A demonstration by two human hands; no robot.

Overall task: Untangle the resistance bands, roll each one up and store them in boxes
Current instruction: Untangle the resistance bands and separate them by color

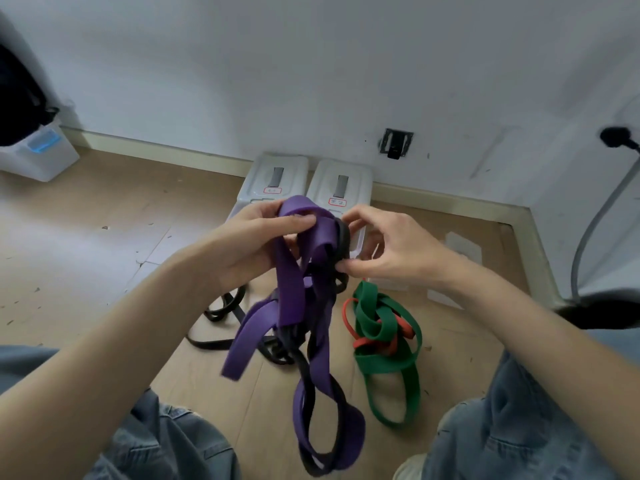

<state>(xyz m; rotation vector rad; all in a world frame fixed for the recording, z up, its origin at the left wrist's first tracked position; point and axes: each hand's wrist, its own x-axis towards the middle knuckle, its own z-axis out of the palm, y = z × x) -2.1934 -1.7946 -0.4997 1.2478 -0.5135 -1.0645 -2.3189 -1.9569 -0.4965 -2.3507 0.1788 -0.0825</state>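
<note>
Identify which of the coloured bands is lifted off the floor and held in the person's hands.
The purple band: the left hand grips it. The green band and red band lie tangled together on the floor.

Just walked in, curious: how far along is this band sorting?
Nothing looks stored: both white boxes are closed. In hand: the left hand grips the purple band, and the right hand pinches a black band tangled with it. The green and red bands still lie knotted on the floor.
</note>
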